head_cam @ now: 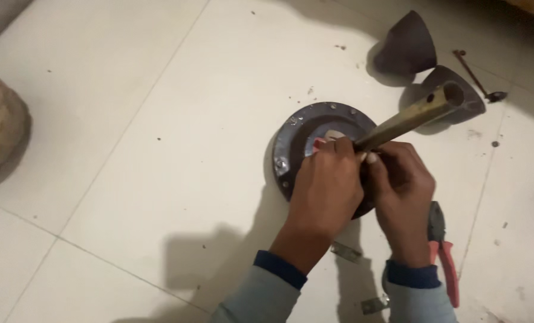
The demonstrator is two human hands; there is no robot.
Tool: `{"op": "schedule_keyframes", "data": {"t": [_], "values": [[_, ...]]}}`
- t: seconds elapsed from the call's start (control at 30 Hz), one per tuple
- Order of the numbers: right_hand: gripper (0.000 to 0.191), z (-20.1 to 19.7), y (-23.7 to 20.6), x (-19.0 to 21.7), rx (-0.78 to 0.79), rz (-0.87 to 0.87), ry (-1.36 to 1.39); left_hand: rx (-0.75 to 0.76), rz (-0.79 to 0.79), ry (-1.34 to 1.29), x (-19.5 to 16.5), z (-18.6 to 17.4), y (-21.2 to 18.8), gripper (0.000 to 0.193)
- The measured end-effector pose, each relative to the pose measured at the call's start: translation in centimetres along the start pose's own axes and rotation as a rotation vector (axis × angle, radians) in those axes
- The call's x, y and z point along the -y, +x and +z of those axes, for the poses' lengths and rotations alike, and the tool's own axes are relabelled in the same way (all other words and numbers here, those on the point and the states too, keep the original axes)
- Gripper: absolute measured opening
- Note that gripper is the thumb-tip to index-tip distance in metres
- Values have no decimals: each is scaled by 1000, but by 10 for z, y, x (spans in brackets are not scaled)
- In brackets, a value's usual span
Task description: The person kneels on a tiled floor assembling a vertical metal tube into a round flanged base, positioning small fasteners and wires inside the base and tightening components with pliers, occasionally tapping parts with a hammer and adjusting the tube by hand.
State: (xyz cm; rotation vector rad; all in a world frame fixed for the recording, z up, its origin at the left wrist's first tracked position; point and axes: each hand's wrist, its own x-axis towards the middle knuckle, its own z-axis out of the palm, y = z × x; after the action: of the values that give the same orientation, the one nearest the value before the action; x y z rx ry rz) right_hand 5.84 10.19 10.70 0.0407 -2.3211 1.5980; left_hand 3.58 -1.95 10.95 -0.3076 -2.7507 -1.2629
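Gripping the brass tube where it meets the round metal disc mid-floor, both the left hand and right hand clench tight; fingers could slip, toppling it.

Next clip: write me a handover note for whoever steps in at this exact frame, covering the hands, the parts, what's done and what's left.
Left hand: closed at the base of the brass tube, over the round metal disc.
Right hand: closed beside it at the same joint.
Tube tilts up to the right from the disc's centre; the disc lies flat on the tiled floor.
Red-handled pliers lie right of the right hand, untouched.
Two dark cones and a long bolt lie beyond the disc.
Done/left: the joint is hidden by the fingers, so I cannot tell.
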Motion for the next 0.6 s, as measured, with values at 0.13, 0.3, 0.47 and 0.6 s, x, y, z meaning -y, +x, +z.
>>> {"op": "schedule_keyframes", "data": {"t": [0.13,0.3,0.47,0.6], "values": [[11,-5,2,0,-3,53,-88,-70,66,-43,0,-2,-4,25],[27,-1,6,0,33,96,159,-20,-15,128,-8,-14,0,22],[23,4,4,-2,55,99,130,18,-69,121,-11,-34,4,33],[19,2,3,-2,60,72,135,-35,-7,50,-10,-41,5,31]]}}
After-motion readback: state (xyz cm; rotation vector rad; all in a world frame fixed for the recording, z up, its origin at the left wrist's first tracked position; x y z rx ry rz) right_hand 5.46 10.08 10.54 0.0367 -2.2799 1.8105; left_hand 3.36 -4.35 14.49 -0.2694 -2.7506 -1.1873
